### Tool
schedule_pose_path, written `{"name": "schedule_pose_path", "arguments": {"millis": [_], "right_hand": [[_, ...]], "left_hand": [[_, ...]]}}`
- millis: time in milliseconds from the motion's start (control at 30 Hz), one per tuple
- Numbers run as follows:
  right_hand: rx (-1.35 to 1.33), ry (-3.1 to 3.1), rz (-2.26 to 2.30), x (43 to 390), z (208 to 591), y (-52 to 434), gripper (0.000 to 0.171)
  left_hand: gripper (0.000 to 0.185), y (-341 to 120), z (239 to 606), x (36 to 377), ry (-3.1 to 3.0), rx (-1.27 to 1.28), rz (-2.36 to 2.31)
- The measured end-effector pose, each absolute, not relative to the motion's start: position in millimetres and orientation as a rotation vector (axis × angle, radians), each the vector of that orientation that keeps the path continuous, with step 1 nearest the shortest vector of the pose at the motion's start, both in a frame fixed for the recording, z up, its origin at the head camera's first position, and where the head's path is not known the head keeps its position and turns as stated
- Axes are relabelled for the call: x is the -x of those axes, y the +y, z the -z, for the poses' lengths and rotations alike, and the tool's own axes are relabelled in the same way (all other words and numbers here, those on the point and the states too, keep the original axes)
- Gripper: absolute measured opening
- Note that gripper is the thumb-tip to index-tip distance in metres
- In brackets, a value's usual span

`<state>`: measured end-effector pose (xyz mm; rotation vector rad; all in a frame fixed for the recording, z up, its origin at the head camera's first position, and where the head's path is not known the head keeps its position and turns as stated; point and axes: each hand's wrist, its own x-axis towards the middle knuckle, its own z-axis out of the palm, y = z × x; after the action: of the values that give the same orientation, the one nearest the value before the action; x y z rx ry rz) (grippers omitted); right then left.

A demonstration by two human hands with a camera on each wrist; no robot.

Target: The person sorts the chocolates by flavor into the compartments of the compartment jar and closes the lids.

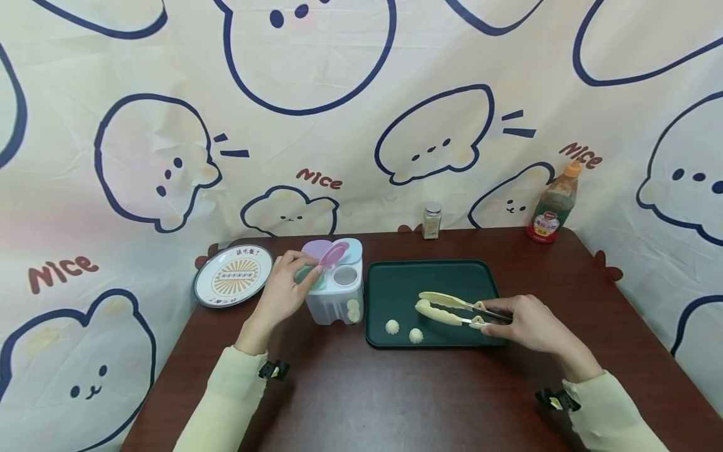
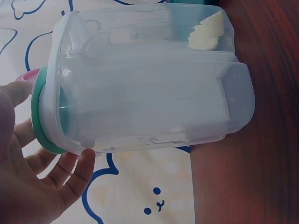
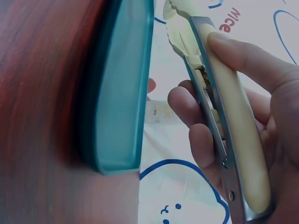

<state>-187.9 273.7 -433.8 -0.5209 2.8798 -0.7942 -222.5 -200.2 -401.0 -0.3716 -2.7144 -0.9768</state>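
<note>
My left hand (image 1: pixel 285 289) reaches over a clear multi-compartment box (image 1: pixel 333 307) and pinches its small pink lid (image 1: pixel 334 253), which stands raised beside an uncovered round opening. In the left wrist view, the fingers spread below a green lid (image 2: pixel 39 112), and pale pieces (image 2: pixel 208 32) lie inside one compartment. My right hand (image 1: pixel 531 321) grips cream-tipped tongs (image 1: pixel 446 316) above a dark green tray (image 1: pixel 435 276). A pale lump shows at the tongs' tips, though its outline blends with them. Two small pale ridged balls (image 1: pixel 392 326) lie on the tray's front left part.
A white patterned plate (image 1: pixel 234 276) leans at the left, close to my left hand. Behind the tray stands a small glass jar (image 1: pixel 432 221). A sauce bottle (image 1: pixel 553 204) with an orange cap is at the back right corner, near the printed cloth wall.
</note>
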Motion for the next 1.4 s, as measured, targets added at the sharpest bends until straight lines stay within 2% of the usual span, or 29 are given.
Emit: {"name": "schedule_pose_path", "arguments": {"millis": [400, 833, 1400], "right_hand": [[0.600, 2.978, 0.870, 192, 418, 252, 0.051], [0.548, 2.984, 0.988, 198, 403, 223, 0.055], [0.665, 2.963, 1.093, 200, 394, 175, 0.052]], "left_hand": [[0.046, -200, 401, 223, -2.718, 0.372, 0.985], [0.045, -200, 401, 223, -2.712, 0.379, 0.990], [0.043, -201, 401, 222, -2.719, 0.372, 0.999]]}}
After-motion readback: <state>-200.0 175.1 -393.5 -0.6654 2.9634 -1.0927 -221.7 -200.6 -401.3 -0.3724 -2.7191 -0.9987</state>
